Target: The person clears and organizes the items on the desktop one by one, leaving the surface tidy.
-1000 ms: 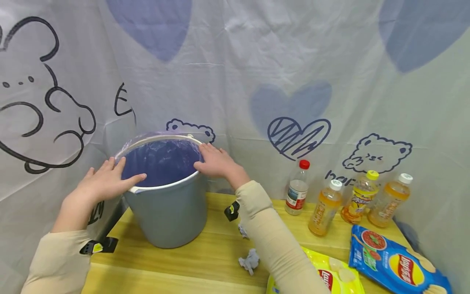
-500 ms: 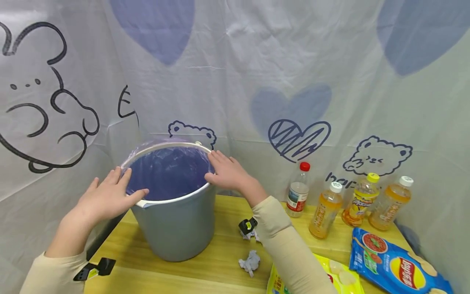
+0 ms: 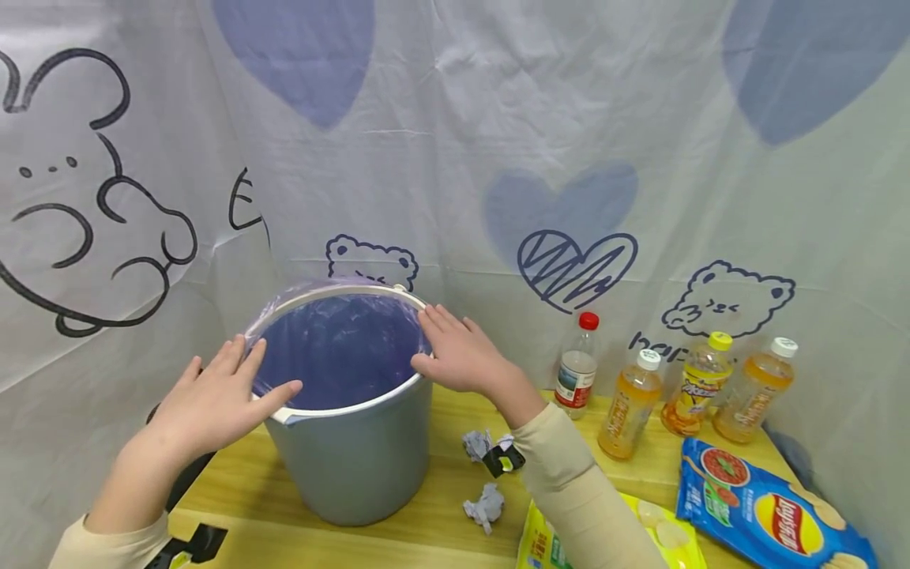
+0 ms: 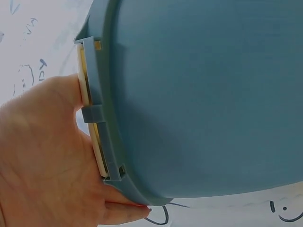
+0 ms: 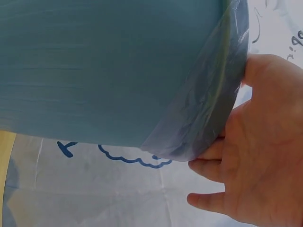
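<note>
A grey-blue trash can [image 3: 351,466] stands upright on the wooden table, lined with a translucent purple bag [image 3: 341,352]. Its white rim ring [image 3: 351,407] sits over the bag. My left hand [image 3: 206,403] rests on the left side of the rim, fingers extended and thumb spread. On the opposite side, my right hand [image 3: 462,356] touches the rim with straight fingers. The left wrist view shows the palm against a latch-like strip [image 4: 97,111] under the rim. In the right wrist view, the bag's edge [image 5: 199,109] folds down over the outside, beside the fingers.
Crumpled paper balls [image 3: 486,506] lie right of the can. Farther right stand a red-capped bottle [image 3: 576,371] and several orange drink bottles [image 3: 629,407]. A blue chip bag [image 3: 771,506] and a yellow chip bag [image 3: 536,541] lie in front. Printed cloth [image 3: 455,118] hangs behind.
The trash can has slid right and toward me, with both hands moving along on its rim. The paper balls show more as my right forearm shifts. Bottles and chip bags stay put.
</note>
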`<state>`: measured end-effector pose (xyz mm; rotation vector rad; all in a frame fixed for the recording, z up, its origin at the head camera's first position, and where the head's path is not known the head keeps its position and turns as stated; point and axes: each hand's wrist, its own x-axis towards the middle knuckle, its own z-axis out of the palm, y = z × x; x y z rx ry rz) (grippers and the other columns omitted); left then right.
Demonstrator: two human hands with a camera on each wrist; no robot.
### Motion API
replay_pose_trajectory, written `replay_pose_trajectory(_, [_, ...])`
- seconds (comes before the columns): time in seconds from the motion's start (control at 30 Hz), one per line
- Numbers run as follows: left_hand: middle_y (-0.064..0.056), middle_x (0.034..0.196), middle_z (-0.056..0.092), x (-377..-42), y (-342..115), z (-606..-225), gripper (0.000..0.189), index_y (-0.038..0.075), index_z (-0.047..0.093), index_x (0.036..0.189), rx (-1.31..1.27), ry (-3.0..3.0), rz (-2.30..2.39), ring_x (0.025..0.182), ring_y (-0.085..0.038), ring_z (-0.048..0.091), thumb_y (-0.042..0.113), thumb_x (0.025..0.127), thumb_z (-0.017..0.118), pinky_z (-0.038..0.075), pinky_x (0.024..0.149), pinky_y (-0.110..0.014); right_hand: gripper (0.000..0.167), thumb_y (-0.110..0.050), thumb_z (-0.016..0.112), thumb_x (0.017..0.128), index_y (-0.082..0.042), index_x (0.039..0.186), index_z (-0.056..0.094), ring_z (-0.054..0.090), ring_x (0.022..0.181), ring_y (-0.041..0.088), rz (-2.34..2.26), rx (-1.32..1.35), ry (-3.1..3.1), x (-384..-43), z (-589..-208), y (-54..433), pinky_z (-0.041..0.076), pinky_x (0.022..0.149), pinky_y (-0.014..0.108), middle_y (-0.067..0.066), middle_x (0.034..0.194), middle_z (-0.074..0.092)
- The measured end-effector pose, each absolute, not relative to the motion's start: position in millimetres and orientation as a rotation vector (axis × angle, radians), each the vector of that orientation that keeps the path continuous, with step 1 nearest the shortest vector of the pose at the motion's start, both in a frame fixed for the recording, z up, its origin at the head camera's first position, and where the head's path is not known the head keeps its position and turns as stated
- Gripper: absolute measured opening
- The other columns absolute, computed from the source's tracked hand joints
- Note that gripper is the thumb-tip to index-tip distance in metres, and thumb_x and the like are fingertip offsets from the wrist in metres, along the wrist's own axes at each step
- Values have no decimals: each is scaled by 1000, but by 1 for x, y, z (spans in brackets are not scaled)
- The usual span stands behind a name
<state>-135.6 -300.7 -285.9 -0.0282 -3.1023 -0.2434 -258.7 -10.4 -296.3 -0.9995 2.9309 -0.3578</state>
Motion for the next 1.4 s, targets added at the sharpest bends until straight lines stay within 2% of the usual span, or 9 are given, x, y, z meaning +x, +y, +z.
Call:
replay_pose_trajectory(0.7, [-33, 159, 6, -136, -290, -290, 100, -2, 19, 154, -132, -3084, -330, 146, -51, 12, 74, 91, 37, 7, 112, -71, 75, -48, 36, 95, -10, 157, 17, 9, 154, 23, -283, -902, 2994, -229, -294, 14, 12, 124, 50, 7, 165, 13])
replay_pose_trajectory(0.87, [-32, 159, 4, -137, -292, -291, 99, 0, 17, 155, -134, -3074, -365, 147, -49, 9, 73, 91, 37, 6, 113, -71, 73, -48, 36, 96, -12, 157, 18, 8, 154, 23, -386, -906, 2998, -230, -298, 14, 13, 124, 48, 6, 165, 10])
replay_pose_trajectory(1.1, [-32, 159, 5, -144, -298, -293, 97, 0, 18, 155, -187, -3056, -400, 147, -49, 10, 70, 92, 42, 7, 114, -69, 76, -58, 40, 98, -14, 157, 21, 6, 154, 25, -638, -937, 2989, -229, -312, 17, 16, 124, 50, 8, 165, 10])
replay_pose_trajectory(1.4, [-32, 160, 1, -158, -309, -296, 95, 0, 15, 155, -243, -3054, -470, 148, -49, 8, 64, 93, 47, 6, 116, -67, 77, -60, 38, 98, -19, 158, 12, 0, 154, 23, -804, -939, 2972, -230, -321, 15, 10, 124, 51, 4, 165, 1])
